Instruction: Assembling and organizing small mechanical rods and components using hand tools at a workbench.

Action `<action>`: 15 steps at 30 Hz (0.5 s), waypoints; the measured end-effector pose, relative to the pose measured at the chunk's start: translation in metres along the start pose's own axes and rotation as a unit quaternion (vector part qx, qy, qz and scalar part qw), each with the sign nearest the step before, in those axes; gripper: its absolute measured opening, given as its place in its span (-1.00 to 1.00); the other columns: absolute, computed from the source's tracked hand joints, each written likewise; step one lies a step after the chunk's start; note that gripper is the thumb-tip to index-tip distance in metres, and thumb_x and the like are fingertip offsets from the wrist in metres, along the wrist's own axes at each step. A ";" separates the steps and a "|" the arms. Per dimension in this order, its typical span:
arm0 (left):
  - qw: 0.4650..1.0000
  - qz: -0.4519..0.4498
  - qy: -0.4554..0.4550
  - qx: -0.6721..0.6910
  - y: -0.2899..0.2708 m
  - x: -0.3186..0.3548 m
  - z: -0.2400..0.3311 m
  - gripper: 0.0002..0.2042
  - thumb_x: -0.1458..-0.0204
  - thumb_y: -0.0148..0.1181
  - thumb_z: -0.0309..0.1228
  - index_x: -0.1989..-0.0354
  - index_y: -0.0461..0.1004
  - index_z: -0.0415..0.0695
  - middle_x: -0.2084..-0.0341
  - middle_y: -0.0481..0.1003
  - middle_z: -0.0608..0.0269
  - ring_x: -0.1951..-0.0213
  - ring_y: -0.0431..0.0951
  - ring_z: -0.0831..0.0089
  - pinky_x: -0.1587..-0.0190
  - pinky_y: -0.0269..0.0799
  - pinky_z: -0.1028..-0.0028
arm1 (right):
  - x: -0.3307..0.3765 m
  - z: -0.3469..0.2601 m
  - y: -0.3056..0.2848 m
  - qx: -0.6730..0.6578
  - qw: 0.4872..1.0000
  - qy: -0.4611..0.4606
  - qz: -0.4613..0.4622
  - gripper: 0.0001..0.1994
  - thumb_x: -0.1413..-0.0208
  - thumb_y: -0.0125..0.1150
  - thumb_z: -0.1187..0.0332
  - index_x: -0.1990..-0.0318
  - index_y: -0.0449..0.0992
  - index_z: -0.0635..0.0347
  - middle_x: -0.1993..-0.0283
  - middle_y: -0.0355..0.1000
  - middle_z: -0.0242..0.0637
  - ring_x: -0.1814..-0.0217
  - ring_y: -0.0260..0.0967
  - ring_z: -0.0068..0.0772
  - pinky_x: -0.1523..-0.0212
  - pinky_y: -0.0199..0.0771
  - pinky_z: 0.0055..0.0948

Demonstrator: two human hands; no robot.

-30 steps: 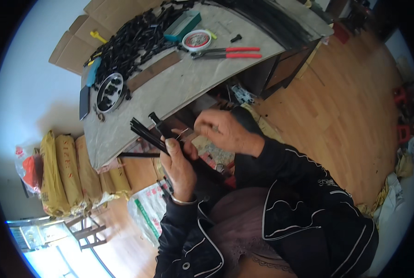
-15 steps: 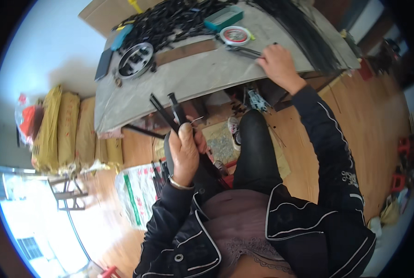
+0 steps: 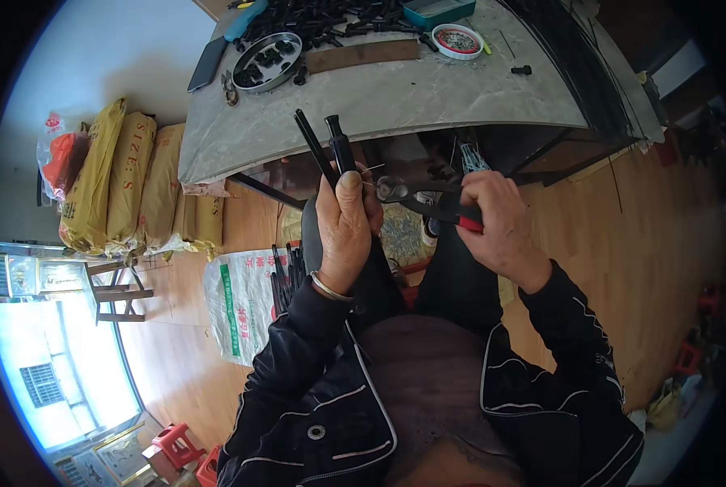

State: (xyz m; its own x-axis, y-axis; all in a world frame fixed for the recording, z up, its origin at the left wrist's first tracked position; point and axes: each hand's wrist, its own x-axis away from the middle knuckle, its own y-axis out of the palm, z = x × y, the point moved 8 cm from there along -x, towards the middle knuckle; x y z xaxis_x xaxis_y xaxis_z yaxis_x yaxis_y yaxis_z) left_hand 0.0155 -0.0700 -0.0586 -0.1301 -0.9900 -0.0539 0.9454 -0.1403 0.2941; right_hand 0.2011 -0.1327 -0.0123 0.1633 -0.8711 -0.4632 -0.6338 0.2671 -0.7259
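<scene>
My left hand [image 3: 344, 223] is closed around a bundle of slim black rods [image 3: 312, 140] and a thicker black tube [image 3: 341, 148] with a narrow neck, tilted up over my lap. From beside its fingers sticks a thin bright wire [image 3: 372, 168]. Held by its handles in my right hand [image 3: 501, 226] is a pair of pincers [image 3: 394, 190], dark with a red patch near the grip. The jaws sit close to the left fingers, just below the wire; whether they touch it I cannot tell.
Ahead stands a grey table [image 3: 395, 101] with a round metal tin [image 3: 294, 71] of black parts, a brown strip [image 3: 363, 56], a white dish [image 3: 458, 53] of small pieces and long black rods [image 3: 570, 61]. Yellow sacks [image 3: 127, 178] lean at left; a printed sack [image 3: 245, 321] lies on the floor.
My right hand has come from the table's edge down to the left hand, bringing the pincers off the tabletop. The left hand still grips the rods and tube.
</scene>
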 end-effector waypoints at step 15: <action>0.999 0.027 0.021 -0.037 -0.001 0.008 0.012 -0.62 -0.27 -0.12 -0.04 0.18 0.31 -0.17 0.74 0.25 0.42 0.75 0.20 0.68 0.69 0.09 0.64 | -0.012 -0.024 -0.011 0.079 0.993 -0.087 0.006 -0.52 0.42 0.36 0.61 0.24 0.33 0.11 0.12 0.30 -0.25 0.09 0.29 -0.16 0.08 0.17 -0.24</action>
State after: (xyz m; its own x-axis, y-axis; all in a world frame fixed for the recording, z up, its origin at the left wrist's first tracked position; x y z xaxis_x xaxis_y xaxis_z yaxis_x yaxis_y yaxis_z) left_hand 0.0095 -0.0782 -0.0475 -0.0675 -0.9944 -0.0811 0.9704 -0.0844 0.2263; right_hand 0.1882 -0.1354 0.0135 0.2938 -0.7862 -0.5436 -0.5121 0.3508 -0.7840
